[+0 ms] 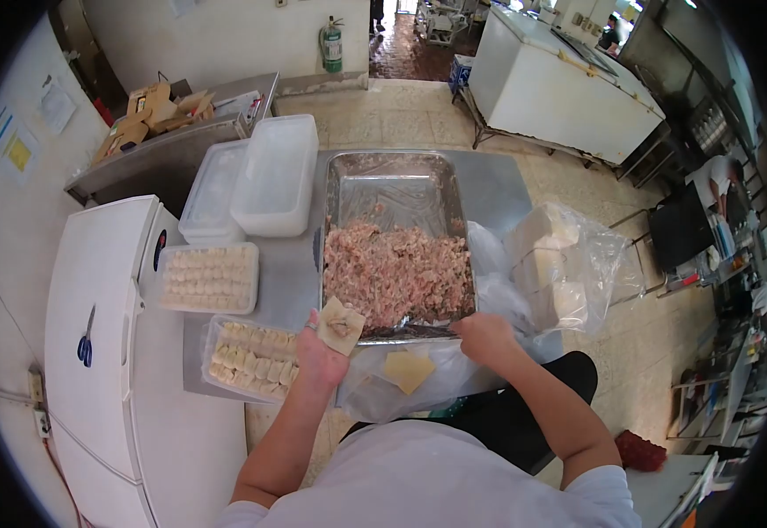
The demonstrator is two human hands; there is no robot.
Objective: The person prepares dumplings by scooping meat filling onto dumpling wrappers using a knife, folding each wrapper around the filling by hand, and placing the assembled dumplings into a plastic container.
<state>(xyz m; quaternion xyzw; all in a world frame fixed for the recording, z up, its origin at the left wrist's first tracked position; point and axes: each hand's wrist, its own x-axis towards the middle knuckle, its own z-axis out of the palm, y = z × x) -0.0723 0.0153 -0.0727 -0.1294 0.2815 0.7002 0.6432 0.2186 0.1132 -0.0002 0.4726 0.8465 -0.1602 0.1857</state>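
In the head view, the left hand point(320, 358) is holding a thin, pale, square wrapper point(343, 326) on its open, nearly flat fingers, a small dab of filling sitting at its middle, while the right hand point(486, 340) is curling closed at the near right corner of a shiny rectangular metal tray point(391, 172) heaped with coarse, moist pink ground meat point(398, 271). Plump folded dumplings point(266, 368) are filling a translucent plastic container point(211, 371) beside the left hand, whose forearm side is covering one corner; whatever the right fingers are gripping is too small to make out.
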